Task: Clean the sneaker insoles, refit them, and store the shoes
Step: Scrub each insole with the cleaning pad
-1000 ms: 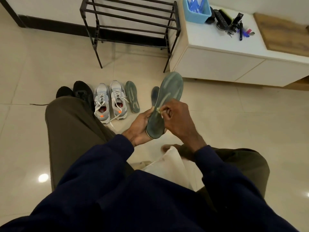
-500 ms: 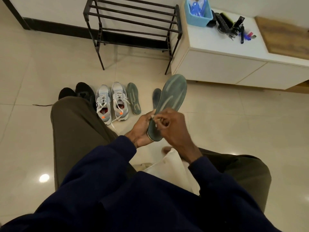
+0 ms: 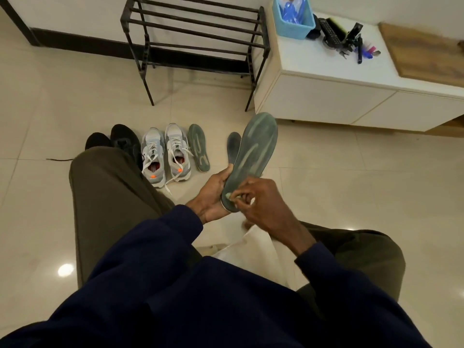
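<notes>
Insole cleaning update, working out from my lap toward the rack [image 3: 193, 28], which is my reference for everything.

Nearest me, well short of the rack, a white cloth [image 3: 253, 249] lies over my lap. Just past it are my hands. My left hand [image 3: 213, 194] curls around the heel end of the insole [image 3: 253, 151], cupping it from underneath, with the toe end aimed up at the rack's right leg. My right hand [image 3: 266, 204] pinches a small pale wad [image 3: 229, 195] against that heel end. Can't tell if it's a wipe or a rag scrap.

On the floor in front of the rack, the second insole [image 3: 199, 146] lies flat. The third insole [image 3: 233, 146] is half hidden behind the one I'm holding. The sneakers [image 3: 177, 146] sit in front of the rack's left half, with the black shoes [image 3: 125, 141] further left. Right of the rack stands a white cabinet [image 3: 326, 96] with a blue tub [image 3: 293, 23] on top.

Progress: early, I reckon. Pale streaks run down the held insole, so it looks mid-scrub. Nothing seems refitted, and every shoe is on the floor, not on the rack.

Count: three insoles showing, no fourth in view. Two grey sneakers, two black shoes, one rack.
</notes>
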